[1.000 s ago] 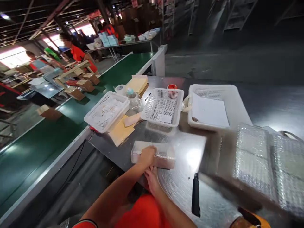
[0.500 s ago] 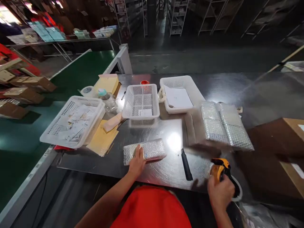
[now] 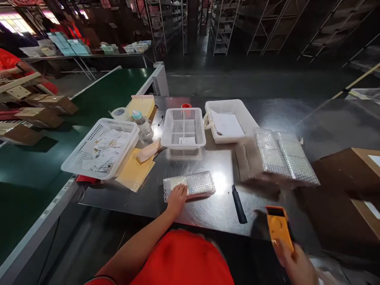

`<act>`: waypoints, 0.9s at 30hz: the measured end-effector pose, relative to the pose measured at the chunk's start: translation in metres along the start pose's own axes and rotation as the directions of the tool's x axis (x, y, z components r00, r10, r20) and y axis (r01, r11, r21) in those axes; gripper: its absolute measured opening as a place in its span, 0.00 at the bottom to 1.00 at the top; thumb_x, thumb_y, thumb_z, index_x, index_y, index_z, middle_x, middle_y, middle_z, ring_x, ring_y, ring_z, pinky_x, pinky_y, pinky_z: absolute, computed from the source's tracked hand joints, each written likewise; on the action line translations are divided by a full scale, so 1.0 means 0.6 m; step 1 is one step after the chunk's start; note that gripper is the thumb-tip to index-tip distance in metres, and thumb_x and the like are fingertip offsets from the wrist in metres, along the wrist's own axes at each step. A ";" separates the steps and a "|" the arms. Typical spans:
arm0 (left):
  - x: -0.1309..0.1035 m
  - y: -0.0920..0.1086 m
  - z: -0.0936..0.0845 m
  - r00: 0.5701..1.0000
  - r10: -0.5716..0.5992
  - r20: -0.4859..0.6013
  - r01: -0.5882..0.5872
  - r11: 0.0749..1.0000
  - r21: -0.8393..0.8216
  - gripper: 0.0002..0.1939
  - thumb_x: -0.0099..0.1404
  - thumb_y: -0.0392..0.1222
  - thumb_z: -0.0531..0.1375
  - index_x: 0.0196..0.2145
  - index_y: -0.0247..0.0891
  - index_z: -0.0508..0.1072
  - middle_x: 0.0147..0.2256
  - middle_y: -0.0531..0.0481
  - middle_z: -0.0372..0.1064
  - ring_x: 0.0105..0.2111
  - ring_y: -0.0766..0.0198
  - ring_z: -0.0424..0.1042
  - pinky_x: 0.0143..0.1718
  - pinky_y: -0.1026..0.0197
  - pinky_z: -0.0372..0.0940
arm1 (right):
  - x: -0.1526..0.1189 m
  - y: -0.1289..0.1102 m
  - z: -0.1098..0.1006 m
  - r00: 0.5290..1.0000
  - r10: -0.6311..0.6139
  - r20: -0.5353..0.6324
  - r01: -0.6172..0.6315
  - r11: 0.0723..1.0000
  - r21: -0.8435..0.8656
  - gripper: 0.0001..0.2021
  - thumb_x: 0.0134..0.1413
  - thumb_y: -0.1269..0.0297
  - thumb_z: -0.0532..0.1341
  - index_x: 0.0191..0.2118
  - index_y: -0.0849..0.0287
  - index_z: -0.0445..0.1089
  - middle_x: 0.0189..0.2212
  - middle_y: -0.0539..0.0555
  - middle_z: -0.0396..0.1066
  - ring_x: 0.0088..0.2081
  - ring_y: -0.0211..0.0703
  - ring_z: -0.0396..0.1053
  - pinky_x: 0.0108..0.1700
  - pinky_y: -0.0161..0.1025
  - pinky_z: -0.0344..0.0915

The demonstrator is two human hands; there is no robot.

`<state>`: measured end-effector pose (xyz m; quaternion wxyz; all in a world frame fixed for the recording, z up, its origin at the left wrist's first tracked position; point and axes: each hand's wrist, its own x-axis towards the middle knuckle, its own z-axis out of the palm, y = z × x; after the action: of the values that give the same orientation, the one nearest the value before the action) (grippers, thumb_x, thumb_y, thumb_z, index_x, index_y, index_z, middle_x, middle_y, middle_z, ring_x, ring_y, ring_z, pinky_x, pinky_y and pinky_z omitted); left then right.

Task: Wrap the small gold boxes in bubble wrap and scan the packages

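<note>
A flat oblong package in bubble wrap point(image 3: 202, 184) lies on the metal table in front of me. My left hand point(image 3: 177, 200) holds it at its left half, fingers together over the top and thumb out of sight. At the lower right, my right hand point(image 3: 297, 261) is closed around an orange tape dispenser point(image 3: 279, 227), raised by the table's near edge and partly blurred. Between the package and the dispenser lies a black utility knife point(image 3: 239, 204).
White baskets stand along the back: one with paper slips point(image 3: 68, 164), one in the middle point(image 3: 202, 134), one with white sheets point(image 3: 252, 122). Bubble-wrapped packages point(image 3: 271, 156) rest on a box at right, beside large cartons point(image 3: 341, 170). A green conveyor point(image 3: 130, 79) runs left, with a co-worker beyond.
My right hand has turned the tape dispenser so its orange body points up and away, and moved slightly right and nearer me. My left hand stays on the package. The view has shifted slightly.
</note>
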<state>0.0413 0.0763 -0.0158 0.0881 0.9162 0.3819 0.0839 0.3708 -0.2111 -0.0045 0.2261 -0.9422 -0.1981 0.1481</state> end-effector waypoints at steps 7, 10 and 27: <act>-0.006 -0.005 0.017 0.999 -0.025 -0.043 0.021 0.996 -0.091 0.21 0.64 0.28 0.52 0.54 0.34 0.69 0.55 0.39 0.67 0.58 0.52 0.64 0.60 0.47 0.62 | -0.162 -0.294 0.051 0.937 -0.205 0.282 0.020 0.839 0.543 0.28 0.45 0.33 0.54 0.28 0.57 0.69 0.23 0.54 0.70 0.27 0.48 0.67 0.28 0.42 0.64; -0.009 -0.004 0.021 0.996 -0.060 -0.063 0.053 0.992 -0.114 0.21 0.64 0.26 0.50 0.53 0.31 0.69 0.55 0.37 0.67 0.58 0.51 0.65 0.59 0.47 0.63 | -0.151 -0.428 0.102 0.917 -0.281 0.284 0.115 0.867 0.484 0.27 0.48 0.34 0.49 0.25 0.56 0.66 0.22 0.54 0.69 0.26 0.46 0.66 0.28 0.40 0.61; 0.051 -0.006 -0.076 0.970 -0.191 0.151 0.184 0.981 0.065 0.61 0.48 0.46 0.71 0.68 0.25 0.41 0.60 0.25 0.58 0.62 0.43 0.57 0.66 0.41 0.42 | -0.134 -0.475 0.166 0.922 -0.203 0.331 0.159 0.975 0.153 0.23 0.58 0.45 0.52 0.26 0.60 0.69 0.26 0.57 0.72 0.29 0.44 0.70 0.33 0.41 0.63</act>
<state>0.0499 0.1049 0.0301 0.1023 0.8817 0.4606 -0.0068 0.1761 0.0235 0.0640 0.2585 -0.8634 -0.3115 0.3012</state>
